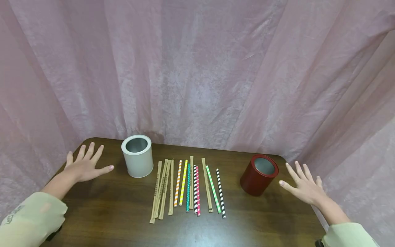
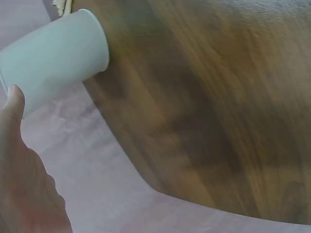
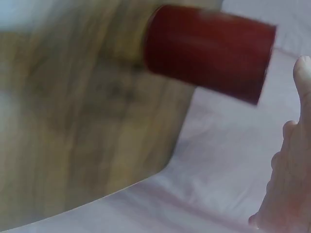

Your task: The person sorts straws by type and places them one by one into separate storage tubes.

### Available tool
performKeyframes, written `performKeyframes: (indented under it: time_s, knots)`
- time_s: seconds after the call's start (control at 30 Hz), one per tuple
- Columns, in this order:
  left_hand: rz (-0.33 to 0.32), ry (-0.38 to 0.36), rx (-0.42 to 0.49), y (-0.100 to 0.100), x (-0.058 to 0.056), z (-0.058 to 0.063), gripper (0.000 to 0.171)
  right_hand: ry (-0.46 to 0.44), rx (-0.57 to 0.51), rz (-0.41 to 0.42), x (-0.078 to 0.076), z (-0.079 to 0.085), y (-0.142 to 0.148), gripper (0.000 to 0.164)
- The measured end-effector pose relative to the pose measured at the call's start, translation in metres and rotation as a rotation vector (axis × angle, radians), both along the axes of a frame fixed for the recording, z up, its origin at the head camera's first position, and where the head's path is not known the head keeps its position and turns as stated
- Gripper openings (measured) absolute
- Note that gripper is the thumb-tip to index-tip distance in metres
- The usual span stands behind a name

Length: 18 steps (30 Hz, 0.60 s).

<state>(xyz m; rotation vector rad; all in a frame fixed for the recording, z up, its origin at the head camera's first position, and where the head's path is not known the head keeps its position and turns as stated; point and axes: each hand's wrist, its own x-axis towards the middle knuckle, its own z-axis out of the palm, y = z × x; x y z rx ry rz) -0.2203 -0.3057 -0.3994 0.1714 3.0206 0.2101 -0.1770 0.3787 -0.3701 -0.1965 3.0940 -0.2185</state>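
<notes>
Left hand (image 1: 81, 167) and right hand (image 1: 306, 189) spread wide, empty
Straws (image 1: 188, 187) lie side by side on the table (image 1: 120, 212) between white can (image 1: 139, 164) and red can (image 1: 255, 181), perhaps to suit either hand

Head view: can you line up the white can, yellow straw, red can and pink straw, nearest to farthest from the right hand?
1. Red can: just left of the right hand.
2. Pink straw: left of the red can.
3. Yellow straw: left of the pink one.
4. White can: farthest left of these.
</notes>
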Motion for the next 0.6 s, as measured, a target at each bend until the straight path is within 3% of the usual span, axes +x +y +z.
performKeyframes:
  time_s: [0.17, 0.4, 0.53, 0.6]
  knots:
    - [-0.025, 0.086, 0.065, 0.012, -0.007, 0.008, 0.100, 0.121, -0.026, 0.076, -0.005, 0.015, -0.026, 0.085]
    - [-0.021, 0.237, 0.323, 0.035, -0.024, 0.006, 0.099, 0.299, -0.251, 0.198, -0.020, 0.013, -0.073, 0.086]
    - [0.007, 0.234, 0.492, 0.045, -0.031, -0.002, 0.099, 0.290, -0.424, 0.229, -0.028, -0.002, -0.099, 0.083]
    - [0.024, 0.219, 0.556, 0.049, -0.032, -0.007, 0.099, 0.221, -0.525, 0.213, -0.033, -0.012, -0.109, 0.081]
